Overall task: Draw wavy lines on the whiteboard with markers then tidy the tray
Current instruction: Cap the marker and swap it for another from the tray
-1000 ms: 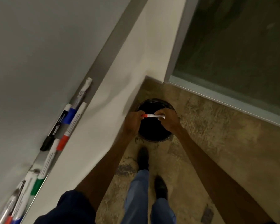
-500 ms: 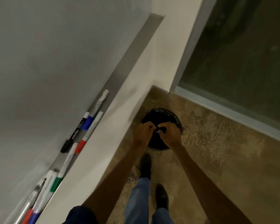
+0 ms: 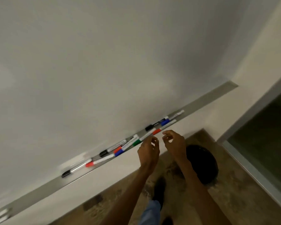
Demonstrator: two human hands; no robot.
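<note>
The whiteboard fills the upper left of the view, with no lines visible on it. Along its lower edge runs a metal tray holding several scattered markers, among them a red-capped marker, a green-capped one and a black one. My left hand and my right hand are raised side by side just in front of the tray, near the red and green markers. Both hands are empty, fingers loosely curled and apart.
A round black bin stands on the mottled brown floor below my right hand. A pale wall ledge runs under the tray. A dark glass panel with a metal frame is at the right. My shoes and trouser legs show at the bottom.
A second ago both hands held a small red-tipped marker over the bin. Now the hands are empty and have risen to the tray; the view has swung up toward the whiteboard.
</note>
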